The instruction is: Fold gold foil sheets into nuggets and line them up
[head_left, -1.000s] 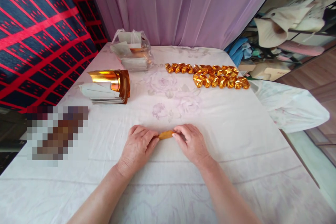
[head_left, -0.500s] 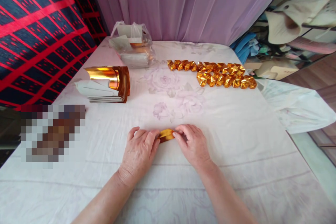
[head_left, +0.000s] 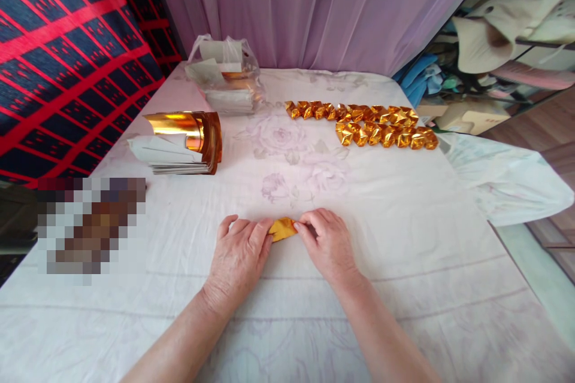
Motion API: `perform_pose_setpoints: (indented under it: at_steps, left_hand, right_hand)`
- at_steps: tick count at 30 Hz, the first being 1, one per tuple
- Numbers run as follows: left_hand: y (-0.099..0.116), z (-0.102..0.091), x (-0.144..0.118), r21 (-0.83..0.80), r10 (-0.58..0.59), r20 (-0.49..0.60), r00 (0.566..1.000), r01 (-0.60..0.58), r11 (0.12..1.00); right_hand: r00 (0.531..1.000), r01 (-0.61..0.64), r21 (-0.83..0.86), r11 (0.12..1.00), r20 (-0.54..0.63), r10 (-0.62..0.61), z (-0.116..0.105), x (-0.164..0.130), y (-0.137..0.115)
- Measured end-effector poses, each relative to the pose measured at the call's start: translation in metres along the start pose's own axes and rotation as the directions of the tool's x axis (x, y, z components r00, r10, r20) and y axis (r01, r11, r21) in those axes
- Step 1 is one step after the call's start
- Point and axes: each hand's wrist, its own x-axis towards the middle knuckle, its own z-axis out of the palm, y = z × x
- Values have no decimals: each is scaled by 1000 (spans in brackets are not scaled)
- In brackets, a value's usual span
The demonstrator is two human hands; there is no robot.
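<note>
A small folded piece of gold foil paper (head_left: 283, 229) lies between my hands, low over the flowered white cloth (head_left: 386, 215). My left hand (head_left: 242, 251) is closed on its left end, thumb and fingers pressed together. At its right end, my right hand (head_left: 327, 245) pinches the tip between thumb and fingertips. Beyond them, two rows of folded gold foil pieces (head_left: 386, 134) rest on the cloth. A stack of gold foil sheets with pale backs (head_left: 179, 146) stands at the left, some of the sheets curled.
A clear plastic bag (head_left: 224, 78) with more sheets sits at the back left. A blurred-out object (head_left: 92, 227) lies at the left edge. White plastic (head_left: 512, 179) hangs off the right edge, near shelves with cloths and a box (head_left: 471, 116). A purple curtain (head_left: 291, 12) closes the back.
The foil paper between my hands has turned or flattened slightly, showing a broader, brighter face. Both hands stay almost in place.
</note>
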Motion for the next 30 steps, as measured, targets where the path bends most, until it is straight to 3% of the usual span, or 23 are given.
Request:
perform_pose_setpoints:
  at_steps: [9,20,25,30]
  left_hand:
    - [-1,-4,-1,30,43,73,996,-45,999]
    - [3,-2,-3,48,43,40,998,-45,998]
    - [5,1,-9,47,109,23,994,-110,993]
    - [6,-1,-13,64,134,67,989,-138,988]
  right_hand:
    - [1000,5,-27,1000,2,-4,1,0,0]
    - [1000,5,-59,998,-9,-6,3,-2,0]
    - [1000,5,-56,998,-6,-5,3,-2,0]
    - [1000,4,-65,998,-2,-5,3,-1,0]
